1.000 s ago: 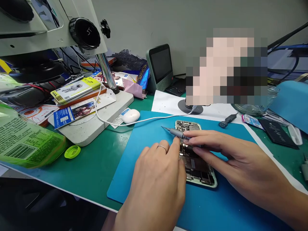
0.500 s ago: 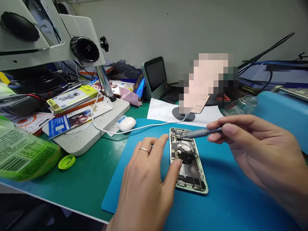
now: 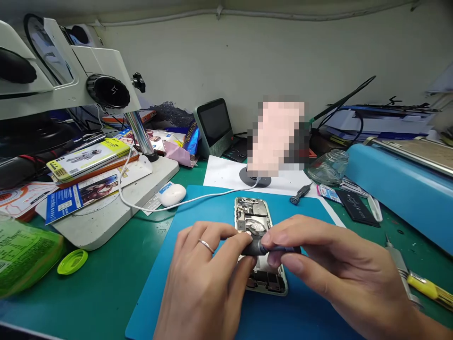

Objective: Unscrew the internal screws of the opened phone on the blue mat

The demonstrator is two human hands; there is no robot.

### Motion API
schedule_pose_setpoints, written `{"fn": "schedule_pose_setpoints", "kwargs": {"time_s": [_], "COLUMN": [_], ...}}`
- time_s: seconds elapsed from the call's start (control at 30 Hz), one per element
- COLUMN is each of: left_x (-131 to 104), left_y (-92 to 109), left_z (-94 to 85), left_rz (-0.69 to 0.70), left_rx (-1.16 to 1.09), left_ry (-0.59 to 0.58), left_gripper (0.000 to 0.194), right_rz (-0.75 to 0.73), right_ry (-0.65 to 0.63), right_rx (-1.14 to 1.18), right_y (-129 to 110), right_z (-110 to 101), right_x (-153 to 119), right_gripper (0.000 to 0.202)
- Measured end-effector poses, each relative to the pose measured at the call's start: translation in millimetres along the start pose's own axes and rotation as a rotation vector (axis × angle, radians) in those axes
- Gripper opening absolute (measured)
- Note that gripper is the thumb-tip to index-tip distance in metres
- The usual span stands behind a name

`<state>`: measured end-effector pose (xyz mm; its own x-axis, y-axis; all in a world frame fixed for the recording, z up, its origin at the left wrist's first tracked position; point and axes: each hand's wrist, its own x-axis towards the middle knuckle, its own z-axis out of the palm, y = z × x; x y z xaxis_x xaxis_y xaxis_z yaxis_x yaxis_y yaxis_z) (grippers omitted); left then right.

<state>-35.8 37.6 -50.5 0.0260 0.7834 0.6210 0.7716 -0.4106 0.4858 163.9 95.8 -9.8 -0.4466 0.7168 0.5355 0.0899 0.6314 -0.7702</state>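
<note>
The left hand (image 3: 198,283) pinches the left end of a dark pen-like tool (image 3: 253,248) in narrowed fingers; the right hand (image 3: 336,259) grips its other end, fingers closed around it. Directly beneath these fingers, the opened phone (image 3: 252,208) lies on the blue mat (image 3: 300,316). The step looks like two-handed handling of the tool; moving it calls for keeping clear of exposed parts.

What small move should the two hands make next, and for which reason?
Probably the left hand should release the dark tool, so the right hand can aim it: both hands hold it crosswise over the open phone, lying sideways, not tip-down.
</note>
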Motion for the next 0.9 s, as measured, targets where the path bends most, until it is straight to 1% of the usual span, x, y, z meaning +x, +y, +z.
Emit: {"fn": "schedule_pose_setpoints", "kwargs": {"time_s": [0.1, 0.2, 0.33, 0.5, 0.57, 0.67, 0.8, 0.9], "left_x": [0, 1, 1, -1, -2, -2, 0, 2], "left_y": [0, 0, 2, 5, 7, 8, 10, 11], "left_z": [0.9, 0.3, -1.8, -2.3, -1.9, -1.2, -0.2, 0.7], "left_rz": [0.025, 0.031, 0.036, -0.001, -0.028, -0.053, -0.049, -0.051], "left_rx": [-0.014, -0.008, -0.028, -0.04, -0.034, -0.027, -0.037, -0.053], "left_ry": [0.039, 0.067, 0.099, 0.102, 0.113, 0.13, 0.149, 0.171], "left_gripper": [0.024, 0.025, 0.024, 0.021, 0.02, 0.02, 0.021, 0.019], "right_rz": [-0.082, -0.069, -0.013, -0.074, -0.056, -0.027, -0.037, 0.0], "right_ry": [0.006, 0.045, 0.073, 0.069, 0.087, 0.108, 0.116, 0.097], "right_rx": [-0.051, -0.07, -0.119, -0.164, -0.129, -0.015, 0.035, 0.071], "right_y": [4, 6, 7, 8, 8, 8, 10, 12], "right_z": [3, 7, 11, 14, 16, 19, 20, 19], "right_x": [-8, -15, -19, -18, -17, -17, -15, -14], "right_gripper": [0.049, 0.06, 0.06, 0.056, 0.059, 0.064, 0.058, 0.054]}}
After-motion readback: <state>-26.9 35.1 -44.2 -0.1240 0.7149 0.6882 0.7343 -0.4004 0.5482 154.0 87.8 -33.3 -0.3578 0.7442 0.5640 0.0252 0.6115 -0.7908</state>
